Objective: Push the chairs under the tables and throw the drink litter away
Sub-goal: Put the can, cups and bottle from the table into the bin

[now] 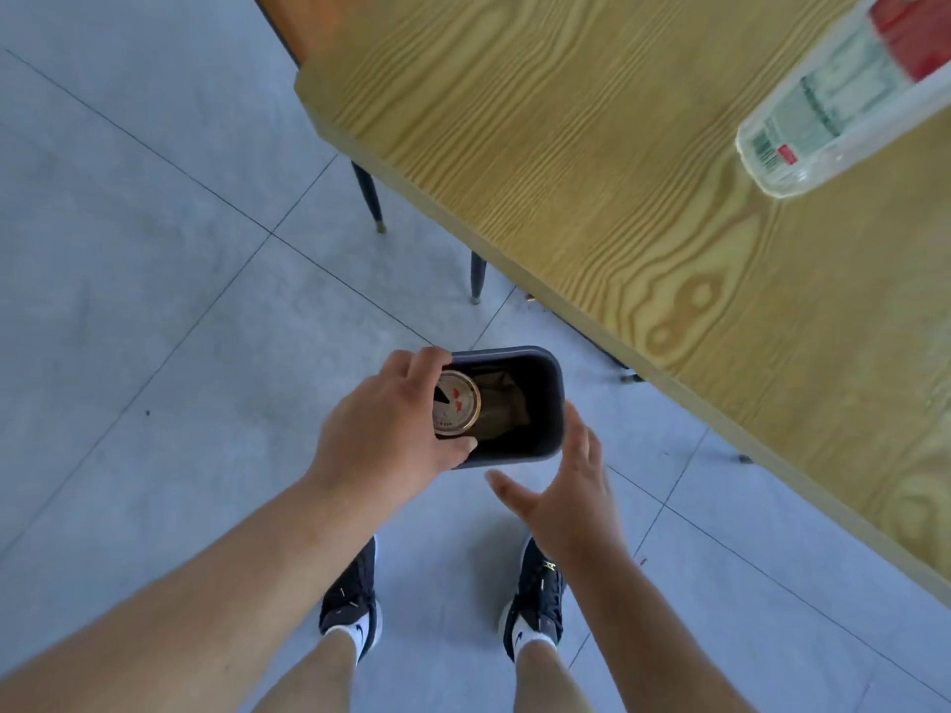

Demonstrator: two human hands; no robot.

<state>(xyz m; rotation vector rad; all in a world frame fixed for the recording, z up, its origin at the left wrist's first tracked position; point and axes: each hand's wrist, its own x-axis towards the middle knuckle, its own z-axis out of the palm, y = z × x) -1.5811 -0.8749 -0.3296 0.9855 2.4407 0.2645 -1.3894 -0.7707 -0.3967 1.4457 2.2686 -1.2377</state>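
Left hand (383, 429): fingers wrapped round a drink can (457, 403), held over the dark bin (553, 398)
Right hand (566, 486): fingers spread, empty, just beside the bin's rim
Plastic bottle (823, 105): on the tabletop (592, 162), far beyond both hands

Pale tiled floor beside a wood-grain table

Grey-blue floor tiles (154, 280) are spreading across the left and lower part of the view, dark grout lines crossing them diagonally. A yellow wood-grain table (592, 146) is filling the upper right, its rounded corner pointing toward the top left and soft daylight falling evenly over its top. Beneath the table's near edge, dark tapered legs (369, 195) with small brass-coloured tips are standing on the tiles. Beyond the table's far corner, an orange-brown surface (298, 18) is showing at the top edge.
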